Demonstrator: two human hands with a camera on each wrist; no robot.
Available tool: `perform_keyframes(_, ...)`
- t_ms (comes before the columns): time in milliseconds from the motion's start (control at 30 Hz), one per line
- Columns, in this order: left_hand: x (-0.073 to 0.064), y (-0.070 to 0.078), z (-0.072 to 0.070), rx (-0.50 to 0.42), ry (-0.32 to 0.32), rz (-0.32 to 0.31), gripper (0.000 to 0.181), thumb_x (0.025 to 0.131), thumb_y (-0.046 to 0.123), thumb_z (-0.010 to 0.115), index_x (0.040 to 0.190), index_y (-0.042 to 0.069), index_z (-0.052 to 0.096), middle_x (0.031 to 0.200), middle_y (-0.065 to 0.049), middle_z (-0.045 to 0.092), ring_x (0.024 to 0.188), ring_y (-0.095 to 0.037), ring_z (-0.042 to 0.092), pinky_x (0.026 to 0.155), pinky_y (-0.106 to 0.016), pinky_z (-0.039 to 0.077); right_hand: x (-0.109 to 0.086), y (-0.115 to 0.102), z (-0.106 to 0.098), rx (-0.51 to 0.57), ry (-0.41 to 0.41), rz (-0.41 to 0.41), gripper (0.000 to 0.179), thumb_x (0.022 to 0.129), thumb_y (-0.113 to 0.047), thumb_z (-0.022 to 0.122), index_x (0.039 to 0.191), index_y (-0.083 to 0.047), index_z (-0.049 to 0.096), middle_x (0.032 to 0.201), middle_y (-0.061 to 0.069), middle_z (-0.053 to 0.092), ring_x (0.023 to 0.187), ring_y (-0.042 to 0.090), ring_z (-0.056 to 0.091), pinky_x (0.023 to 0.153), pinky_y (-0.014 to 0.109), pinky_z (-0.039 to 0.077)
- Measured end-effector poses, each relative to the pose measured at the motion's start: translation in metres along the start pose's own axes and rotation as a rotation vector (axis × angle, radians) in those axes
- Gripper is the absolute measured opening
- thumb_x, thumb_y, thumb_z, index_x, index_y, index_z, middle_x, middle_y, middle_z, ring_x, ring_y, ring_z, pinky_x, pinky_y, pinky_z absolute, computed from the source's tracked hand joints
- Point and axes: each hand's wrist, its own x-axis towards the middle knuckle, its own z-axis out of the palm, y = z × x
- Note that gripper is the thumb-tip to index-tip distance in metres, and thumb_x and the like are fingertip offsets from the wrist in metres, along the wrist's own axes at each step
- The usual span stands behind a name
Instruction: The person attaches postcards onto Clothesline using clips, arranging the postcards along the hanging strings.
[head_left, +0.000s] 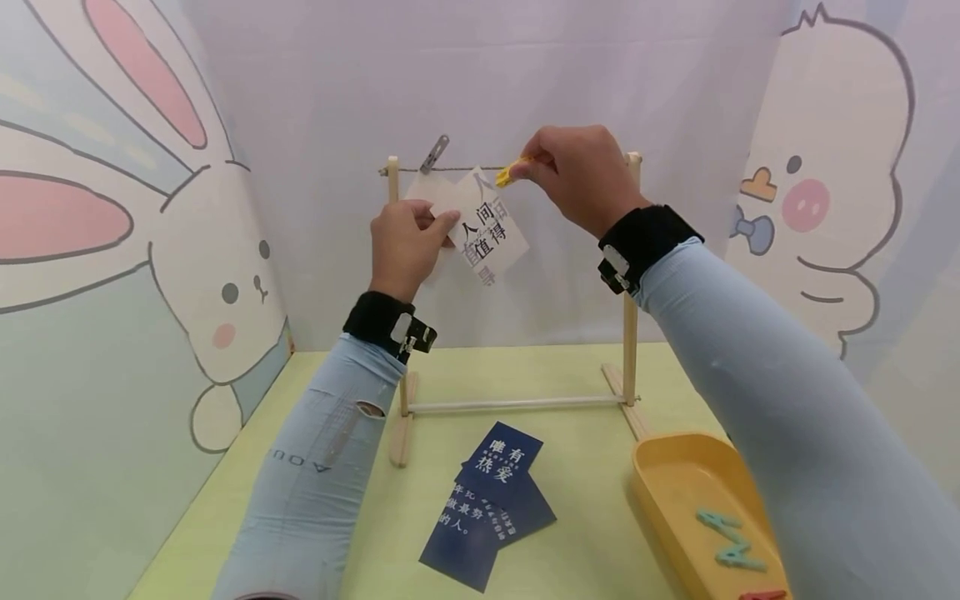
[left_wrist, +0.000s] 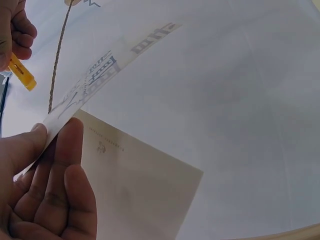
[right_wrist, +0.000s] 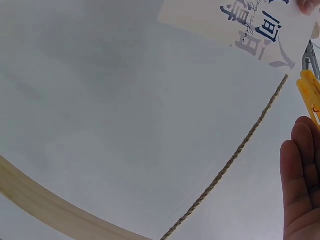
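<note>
My left hand (head_left: 408, 242) pinches a white card (head_left: 504, 242) with dark printed characters between thumb and fingers. The card is tilted, one corner up at the twine (right_wrist: 225, 170). Just right of that corner, my right hand (head_left: 588, 171) pinches a yellow clothespin (head_left: 504, 177) by its handle end, its tip towards the card. Behind the held card, another pale card (left_wrist: 140, 175) hangs from the twine under a grey clothespin (head_left: 435, 154); the held card and left hand partly cover it.
A wooden stand (head_left: 631, 333) carries the twine between two posts, with a white bar (head_left: 517, 405) low down. Several dark blue cards (head_left: 468, 533) overlap on the table. A yellow tray (head_left: 660, 492) at front right holds green clothespins (head_left: 738, 557) and a red one (head_left: 763, 595).
</note>
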Motion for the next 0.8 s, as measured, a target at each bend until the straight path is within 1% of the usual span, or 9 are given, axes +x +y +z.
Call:
perform_keyframes(233,-0.001,0.000,0.001,0.000,0.001,-0.013,0.032,0.097,0.034,0.074,0.115,0.008,0.077,0.102,-0.006,0.080,0.081,-0.014,0.077,0.087,-0.031,0.058,0.010,-0.002,0.000,-0.009,-0.009,0.016,0.037,0.097,-0.039,0.067,0.113,-0.006,0.075,0.099,0.009,0.075,0.078,0.023,0.056,0.069,0.028,0.040)
perform_keyframes(367,-0.001,0.000,0.005,-0.027,-0.002,-0.019,0.031,0.097,0.034,0.074,0.112,0.008,0.078,0.097,-0.006,0.079,0.078,-0.013,0.077,0.083,-0.029,0.057,0.014,-0.002,0.000,-0.016,-0.011,0.038,0.037,0.097,-0.039,0.067,0.113,-0.007,0.076,0.105,0.009,0.077,0.082,0.023,0.060,0.073,0.027,0.044)
perform_keyframes(500,-0.001,0.000,0.008,-0.030,0.003,-0.015,0.030,0.097,0.035,0.075,0.108,0.008,0.079,0.092,-0.004,0.079,0.075,-0.012,0.076,0.074,-0.028,0.052,0.020,-0.003,-0.001,-0.015,-0.004,0.053,0.037,0.097,-0.040,0.067,0.112,-0.007,0.076,0.108,0.009,0.078,0.084,0.022,0.063,0.077,0.026,0.050)
perform_keyframes(600,-0.001,-0.001,0.007,-0.026,0.004,-0.008,0.030,0.097,0.035,0.074,0.107,0.007,0.079,0.091,-0.005,0.079,0.075,-0.013,0.076,0.071,-0.028,0.051,0.025,-0.005,0.000,-0.016,-0.008,0.077,0.037,0.098,-0.040,0.066,0.112,-0.008,0.077,0.109,0.008,0.078,0.085,0.022,0.064,0.080,0.027,0.052)
perform_keyframes(800,-0.001,-0.004,0.003,0.002,0.018,-0.029,0.033,0.096,0.035,0.075,0.112,0.006,0.078,0.095,-0.006,0.079,0.077,-0.014,0.076,0.075,-0.030,0.056,0.036,-0.010,0.008,0.007,-0.057,0.143,0.036,0.100,-0.040,0.064,0.114,-0.010,0.077,0.111,0.007,0.078,0.090,0.021,0.063,0.086,0.027,0.055)
